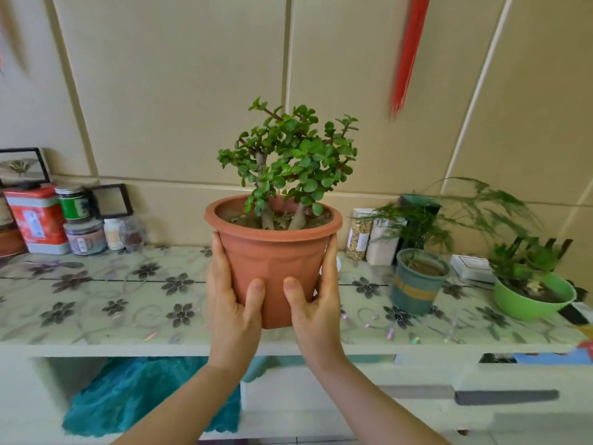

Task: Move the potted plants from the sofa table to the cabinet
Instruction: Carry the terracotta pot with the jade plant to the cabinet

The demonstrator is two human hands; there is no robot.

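Gripping 1 terracotta pot (272, 264) w/ both hands: left hand (232, 303), right hand (316, 303); 2 other potted plants (417, 281) on cabinet (96, 316).

1. A terracotta-orange pot (272, 252) is seen, filled with brown soil and a plant (288, 155) of small, round, bright green leaves on grey-brown stems.
2. The cabinet top (112, 300) is covered in a pale green sheet patterned with dark grey flowers and silvery swirls.
3. A teal pot (417, 284) is banded in dull yellow.
4. A bright green bowl (529, 303) is seen with dark soil inside.
5. A red tin (38, 216) is marked with a pale label.
6. The wall panels (176, 91) are coloured beige.
7. A red tassel (407, 53) is hung against the wall.
8. A turquoise cloth (144, 393) is seen below the cabinet top.
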